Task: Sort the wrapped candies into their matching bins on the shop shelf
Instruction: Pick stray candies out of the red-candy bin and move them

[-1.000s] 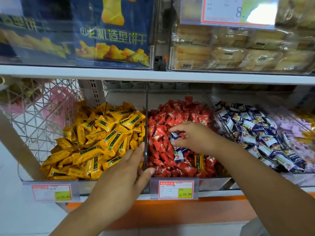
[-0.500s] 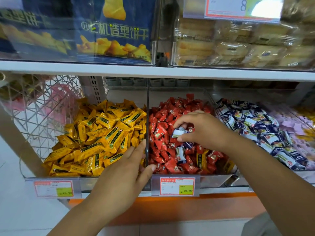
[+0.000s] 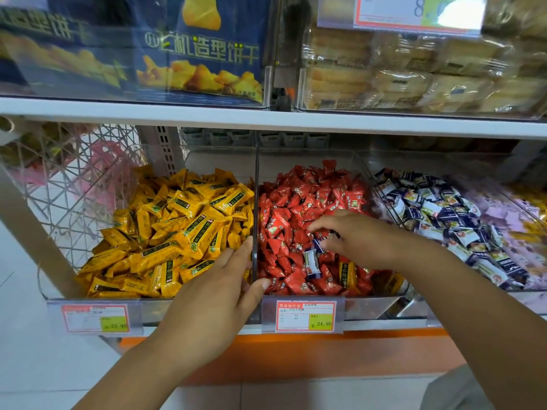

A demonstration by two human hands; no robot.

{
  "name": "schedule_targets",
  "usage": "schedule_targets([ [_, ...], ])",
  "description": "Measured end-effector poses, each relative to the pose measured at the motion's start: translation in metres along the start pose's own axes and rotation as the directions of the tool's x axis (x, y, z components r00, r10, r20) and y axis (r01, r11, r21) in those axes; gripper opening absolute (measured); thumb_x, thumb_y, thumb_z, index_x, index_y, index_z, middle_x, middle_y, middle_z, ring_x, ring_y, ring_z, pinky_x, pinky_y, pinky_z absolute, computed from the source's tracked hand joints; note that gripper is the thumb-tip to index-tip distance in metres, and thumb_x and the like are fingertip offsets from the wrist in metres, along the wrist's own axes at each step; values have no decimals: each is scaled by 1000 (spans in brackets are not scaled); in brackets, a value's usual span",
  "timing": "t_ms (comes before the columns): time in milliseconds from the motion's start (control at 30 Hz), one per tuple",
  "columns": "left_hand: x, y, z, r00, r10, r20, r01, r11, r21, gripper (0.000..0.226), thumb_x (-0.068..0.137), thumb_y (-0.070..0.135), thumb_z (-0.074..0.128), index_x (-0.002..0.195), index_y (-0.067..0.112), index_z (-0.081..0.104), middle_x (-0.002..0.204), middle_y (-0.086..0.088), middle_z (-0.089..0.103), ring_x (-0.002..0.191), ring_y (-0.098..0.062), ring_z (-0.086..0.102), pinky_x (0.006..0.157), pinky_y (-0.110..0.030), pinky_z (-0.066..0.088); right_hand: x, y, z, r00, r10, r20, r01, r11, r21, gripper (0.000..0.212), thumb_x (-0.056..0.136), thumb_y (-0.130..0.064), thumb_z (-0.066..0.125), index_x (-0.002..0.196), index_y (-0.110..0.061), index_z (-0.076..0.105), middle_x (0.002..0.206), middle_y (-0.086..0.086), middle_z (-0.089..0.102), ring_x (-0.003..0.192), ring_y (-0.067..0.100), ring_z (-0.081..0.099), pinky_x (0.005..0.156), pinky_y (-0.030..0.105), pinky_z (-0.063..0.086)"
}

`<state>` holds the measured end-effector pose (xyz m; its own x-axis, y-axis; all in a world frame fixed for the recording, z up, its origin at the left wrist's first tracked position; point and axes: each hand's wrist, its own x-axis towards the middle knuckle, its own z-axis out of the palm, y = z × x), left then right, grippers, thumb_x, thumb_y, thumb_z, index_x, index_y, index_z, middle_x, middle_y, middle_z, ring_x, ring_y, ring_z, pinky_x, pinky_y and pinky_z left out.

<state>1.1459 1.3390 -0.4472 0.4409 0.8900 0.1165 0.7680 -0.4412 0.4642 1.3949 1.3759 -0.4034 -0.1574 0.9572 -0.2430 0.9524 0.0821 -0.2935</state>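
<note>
Your right hand (image 3: 358,239) has drifted a little to the right over the red bin (image 3: 367,304) in the last second. The blue-and-white candy (image 3: 320,243) that showed plainly between thumb and forefinger half a second ago now sits tucked under the curled fingers, with only a corner of wrapper showing. So the hand is closed on that stray piece. I cannot tell whether it has gathered more than one.

Your left hand (image 3: 216,294) has not shifted. It rests on the clear divider (image 3: 255,217) at the near edge, its fingers nearly straight on the yellow side and its thumb on the red side. It braces there and carries nothing.

For the task, I judge the pick made but the sort unfinished. The held candy is still above the red candies (image 3: 296,208) and not yet over its matching bin (image 3: 529,300) to the right.

A second blue-and-white candy (image 3: 312,261) lies loose on the red pile just near of your fingers. At least one yellow candy (image 3: 347,272) sits among the red ones near the front. Both probably need moving after this one, the yellow across the divider to the left.
</note>
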Motion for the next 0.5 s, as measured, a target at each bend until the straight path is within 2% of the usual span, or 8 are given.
schedule_targets([
  [67,0,0,0,1000,-1,-3,1,1000,-5,84,74,71,9,152,39,8,111,20,36,88,2,52,68,-20,45,5,1,5,999,16,-32,-17,999,-34,30,93,-35,61,123,-35,60,126,-2,47,111,12,46,90,25,35],
  [133,0,-1,1,1000,-8,-16,7,1000,-14,76,81,67,18,152,40,10,111,22,37,89,2,53,68,-20,44,7,3,6,995,-10,-99,10,1000,-1,19,87,-35,68,106,-32,68,108,-10,44,101,7,45,80,19,35],
  [200,0,-2,2,999,-9,-33,8,1000,-18,68,89,61,28,151,40,11,110,23,37,88,4,53,67,-18,41,5,3,4,982,-41,-182,57,995,80,7,87,-36,69,90,-30,67,100,-12,42,95,7,47,73,18,35],
  [233,0,-2,3,999,-10,-36,9,1000,-21,67,90,59,31,151,40,10,110,23,36,87,4,52,66,-17,40,2,1,2,974,-55,-219,81,991,108,7,88,-36,67,86,-30,64,102,-11,44,96,7,48,77,21,36],
  [300,0,-3,3,999,-11,-35,10,1000,-14,67,91,59,31,151,40,9,115,21,38,86,4,50,67,-17,40,-3,-3,-4,968,-69,-240,100,988,121,8,92,-37,60,89,-30,58,105,-11,53,92,6,52,80,27,42],
  [333,0,-3,3,999,-10,-34,9,1000,-12,68,91,59,30,152,40,8,119,20,39,86,3,50,68,-18,40,-6,-6,-6,973,-71,-219,97,989,112,6,95,-37,56,93,-31,56,102,-11,57,82,5,53,74,27,44],
  [400,0,-3,3,1000,-6,-27,6,1000,-15,69,91,59,30,152,40,6,126,19,39,87,2,50,69,-19,41,-10,-13,-3,991,-53,-120,61,996,62,10,98,-38,50,104,-31,54,93,-13,57,67,0,48,58,22,37],
  [500,0,-2,3,1000,-3,-25,2,1000,-28,69,91,59,30,152,40,6,127,19,39,89,3,51,70,-19,43,-8,-19,14,999,-14,-35,9,989,-149,40,90,-55,56,120,-30,54,97,-10,57,79,5,50,60,24,34],
])
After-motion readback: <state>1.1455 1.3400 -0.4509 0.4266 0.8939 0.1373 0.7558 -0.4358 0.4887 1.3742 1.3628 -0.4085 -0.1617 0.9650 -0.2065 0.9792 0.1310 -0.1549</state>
